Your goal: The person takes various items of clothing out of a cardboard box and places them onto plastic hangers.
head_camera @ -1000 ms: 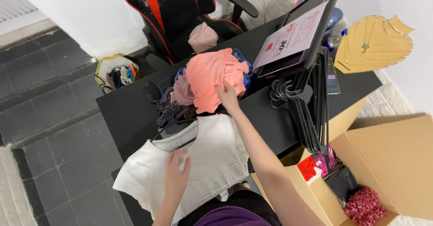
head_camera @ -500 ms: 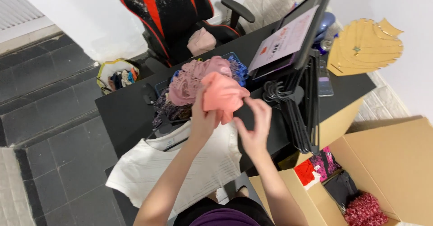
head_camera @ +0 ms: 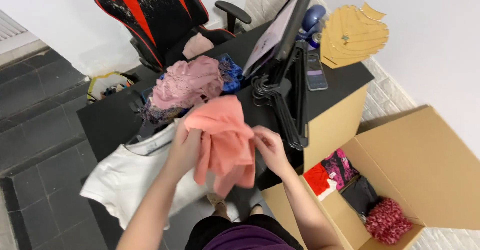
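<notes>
Holding a salmon-pink garment (head_camera: pixel 225 140) up over the near edge of the black surface (head_camera: pixel 110 125), both hands grip it at once. The left hand (head_camera: pixel 184 150) has its fingers closed into the cloth on the garment's left side, bunching it. The right hand (head_camera: pixel 267 147) pinches the garment's right edge between thumb and fingers. The cloth hangs crumpled between the two hands, its lower end dangling past the edge of the surface toward the floor.

Left of the garment, a white shirt (head_camera: pixel 125 180) lies flat on the surface and droops over its near edge. Beyond the garment sits a heap of clothes (head_camera: pixel 187 85), a dusty-pink piece on top, with blue and dark patterned cloth showing around it. Right of the garment a bundle of black hangers (head_camera: pixel 287 105) lies on the surface, and beyond them a dark monitor (head_camera: pixel 280 30) stands tilted. A phone (head_camera: pixel 316 72) lies right of the hangers, with tan cardboard bust forms (head_camera: pixel 352 35) further right. Behind the heap stands a red and black chair (head_camera: pixel 150 15) with a pale pink item on its seat.

Right of the garment and lower, on the floor, an open cardboard box (head_camera: pixel 425 170) holds red, magenta and dark folded clothes and a fuzzy red piece.
</notes>
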